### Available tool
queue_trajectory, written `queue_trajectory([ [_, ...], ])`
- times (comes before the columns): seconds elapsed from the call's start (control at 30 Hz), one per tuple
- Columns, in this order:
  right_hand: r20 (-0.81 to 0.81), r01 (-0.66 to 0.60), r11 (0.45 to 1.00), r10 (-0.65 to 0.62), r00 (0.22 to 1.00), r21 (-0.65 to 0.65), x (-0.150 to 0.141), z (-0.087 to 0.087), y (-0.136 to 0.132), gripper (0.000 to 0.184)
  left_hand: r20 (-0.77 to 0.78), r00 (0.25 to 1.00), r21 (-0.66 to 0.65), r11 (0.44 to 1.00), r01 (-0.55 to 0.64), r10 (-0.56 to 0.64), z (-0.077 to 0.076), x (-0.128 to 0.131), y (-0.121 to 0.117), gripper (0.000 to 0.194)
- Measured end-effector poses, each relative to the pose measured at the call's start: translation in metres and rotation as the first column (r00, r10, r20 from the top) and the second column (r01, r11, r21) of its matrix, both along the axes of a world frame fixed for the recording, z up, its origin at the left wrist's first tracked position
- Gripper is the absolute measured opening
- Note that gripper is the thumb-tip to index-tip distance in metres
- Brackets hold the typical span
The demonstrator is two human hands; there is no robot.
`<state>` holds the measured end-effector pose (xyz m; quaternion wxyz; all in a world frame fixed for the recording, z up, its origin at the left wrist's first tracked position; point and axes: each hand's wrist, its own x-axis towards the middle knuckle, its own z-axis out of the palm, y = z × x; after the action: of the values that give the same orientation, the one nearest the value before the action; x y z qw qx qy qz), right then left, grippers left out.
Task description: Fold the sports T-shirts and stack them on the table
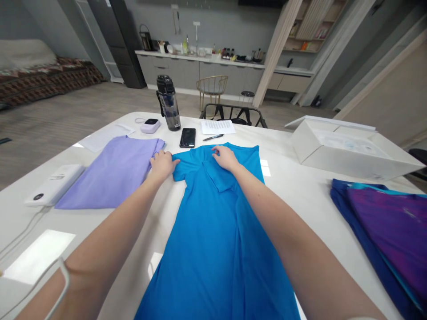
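Shirt of smooth bright-blue fabric (203, 240), laid lengthwise down centre frame on white worktop (310, 186), apparently for flatness; left hand (163, 163) at short sleeve (182, 169), right hand (226, 157) at upper end, perhaps for steadying; fingers curled, pinch or mere touch impossible to tell.

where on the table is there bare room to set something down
The widest bare patch of table lies between the blue shirt and the open white box. A smaller one lies between the lilac cloth, the left forearm and the white cable. It is crowded around the bottle, phone, pen and printed sheet.
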<state>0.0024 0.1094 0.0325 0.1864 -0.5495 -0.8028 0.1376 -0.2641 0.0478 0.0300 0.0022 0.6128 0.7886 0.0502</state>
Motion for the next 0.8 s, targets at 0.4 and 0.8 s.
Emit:
queue_trajectory([
  [0.4, 0.100, -0.014, 0.995, 0.023, 0.995, -0.096, -0.037, -0.007, 0.075, 0.019, 0.441, 0.897, -0.037, 0.998, 0.052, -0.031, 0.014, -0.014, 0.009, 0.027],
  [0.8, -0.472, -0.187, 0.981, 0.140, 0.870, -0.054, 0.050, 0.051, 0.080, 0.020, 0.963, -0.025, 0.260, 0.907, 0.330, -0.267, 0.111, 0.139, -0.009, 0.036],
])
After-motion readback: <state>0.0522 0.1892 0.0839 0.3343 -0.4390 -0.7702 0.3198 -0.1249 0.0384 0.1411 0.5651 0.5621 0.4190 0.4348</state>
